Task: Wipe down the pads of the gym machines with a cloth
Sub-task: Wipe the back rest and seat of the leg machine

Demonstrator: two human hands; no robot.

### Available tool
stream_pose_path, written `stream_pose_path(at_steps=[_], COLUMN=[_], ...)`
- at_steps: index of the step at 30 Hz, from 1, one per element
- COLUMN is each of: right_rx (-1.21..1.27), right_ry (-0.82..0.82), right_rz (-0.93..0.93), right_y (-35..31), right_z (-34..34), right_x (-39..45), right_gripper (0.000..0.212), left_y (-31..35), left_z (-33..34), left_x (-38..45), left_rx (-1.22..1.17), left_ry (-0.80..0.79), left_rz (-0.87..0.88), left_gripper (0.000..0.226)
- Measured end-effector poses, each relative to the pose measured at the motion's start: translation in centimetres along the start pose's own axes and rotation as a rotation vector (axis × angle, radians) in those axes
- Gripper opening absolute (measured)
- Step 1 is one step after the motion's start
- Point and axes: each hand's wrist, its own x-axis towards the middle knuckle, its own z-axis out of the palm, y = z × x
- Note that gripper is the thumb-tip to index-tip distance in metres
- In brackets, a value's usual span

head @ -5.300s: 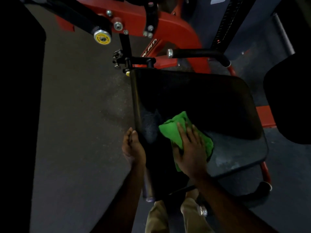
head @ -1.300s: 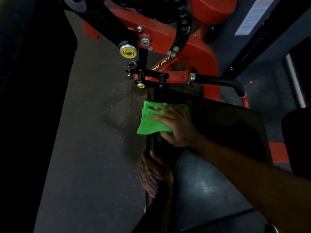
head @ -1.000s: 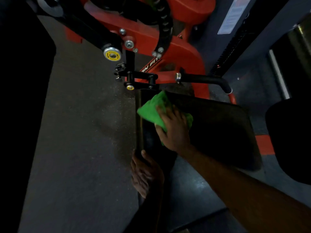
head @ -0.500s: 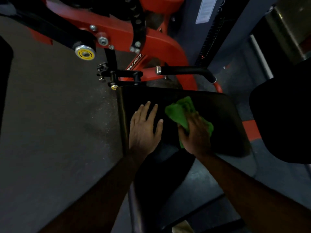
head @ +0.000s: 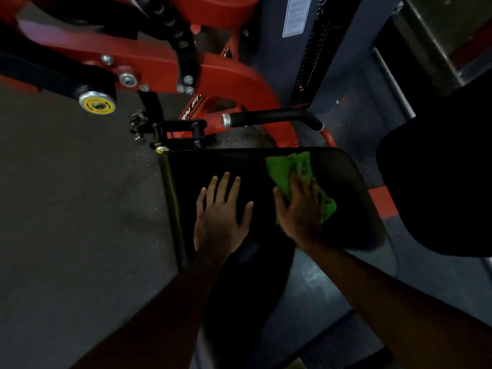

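Two hands flat on black pad (head: 346,182), side by side. Left hand (head: 221,214) bare, fingers spread. Right hand (head: 299,209) pressing green cloth (head: 288,169) down, fingers straight.

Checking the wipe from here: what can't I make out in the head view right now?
- Right hand's fingers: blurred by motion, so their grip on the cloth is unclear.
- Pad under the left hand and the cloth: covered.
- Whether the pad is clean: too dark.
- White label: print too small, top cut off.
- Second pad: cut off at the right edge.
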Motion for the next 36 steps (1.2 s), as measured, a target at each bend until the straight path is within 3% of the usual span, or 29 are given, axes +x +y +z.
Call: stream_pose_path(at_steps=[3, 4, 5, 8, 9, 10, 13, 14, 15, 19, 20, 21, 22, 24, 25, 26, 27, 29, 31, 32, 36], right_rx=[-0.005, -0.010, -0.015, -0.003, -0.003, 0.008, 0.033, 0.025, 0.006, -0.005, 0.013, 0.049, 0.079, 0.087, 0.071, 0.051, 0.023, -0.040, -0.015, -0.012, 0.012], right_ry=[-0.071, -0.040, 0.014, 0.114, 0.101, 0.092, -0.087, -0.110, -0.084, 0.080, 0.067, 0.041, 0.003, -0.112, -0.115, -0.083, -0.002, 0.144, 0.116, 0.076, -0.130], right_rz=[-0.539, -0.585, -0.511, 0.117, 0.206, 0.169, -0.433, -0.555, -0.561, 0.087, 0.128, 0.062, -0.122, -0.543, -0.625, -0.574, -0.405, 0.066, 0.312, 0.272, -0.397], right_y=[2.3, 3.8, 4.7, 4.1, 2.2, 0.3, -0.2, 1.1, 2.3, 1.1, -1.0, -2.8, -3.7, -1.9, 0.1, 2.2, 3.9, 6.1, 5.1, 3.9, 7.2], right_z=[-0.9, -1.0, -0.8, 0.5, 1.0, 1.3, 0.5, -0.1, -0.2, 1.0, 1.3, 1.0, 0.8, 0.3, -0.1, 0.3, 0.2, 0.0, 0.2, 0.2, -0.1], right_x=[0.0, 1.3, 2.8, 5.4, 4.8, 3.9, 1.3, 2.3, 3.8, 7.2, 6.8, 5.9, 4.9, 4.3, 5.3, 6.4, 7.6, 9.3, 9.1, 8.5, 6.0], right_gripper=[0.063, 0.061, 0.059, 0.066, 0.068, 0.067, 0.064, 0.065, 0.063, 0.065, 0.066, 0.064, 0.062, 0.062, 0.061, 0.061, 0.062, 0.071, 0.072, 0.071, 0.066], left_y=[0.0, -0.1, -0.2, -0.3, -0.4, -0.4, -0.3, -0.1, 0.1, 0.0, -0.2, -0.3, -0.3, 0.0, 0.2, 0.4, 0.5, 0.5, 0.4, 0.2, 0.1], left_z=[0.0, 0.0, -0.1, 0.0, 0.1, 0.2, 0.5, 0.5, 0.5, 0.7, 0.7, 0.7, 0.7, 0.5, 0.4, 0.4, 0.3, 0.2, 0.1, 0.1, -0.1], left_x=[0.0, 0.1, 0.1, -0.1, -0.3, -0.4, -0.2, -0.1, 0.1, 0.0, -0.1, 0.0, -0.1, 0.0, 0.2, 0.3, 0.3, 0.2, 0.0, 0.0, 0.1], left_rx=[-0.004, -0.005, -0.005, 0.000, 0.005, 0.012, 0.012, 0.013, 0.012, 0.016, 0.020, 0.019, 0.013, 0.001, 0.001, 0.004, 0.007, -0.003, -0.006, 0.003, -0.007], left_ry=[-0.002, -0.007, -0.008, -0.014, 0.000, 0.024, 0.070, 0.070, 0.068, 0.058, 0.067, 0.076, 0.087, 0.104, 0.102, 0.096, 0.087, 0.070, 0.064, 0.064, 0.056], left_rz=[-0.001, -0.003, -0.006, -0.017, -0.024, -0.025, -0.014, -0.007, -0.008, -0.024, -0.020, -0.014, -0.008, 0.002, 0.003, -0.002, -0.007, -0.007, -0.008, -0.009, -0.006], left_gripper=[0.062, 0.062, 0.062, 0.062, 0.061, 0.061, 0.058, 0.058, 0.058, 0.059, 0.058, 0.058, 0.058, 0.058, 0.058, 0.057, 0.057, 0.058, 0.059, 0.060, 0.059])
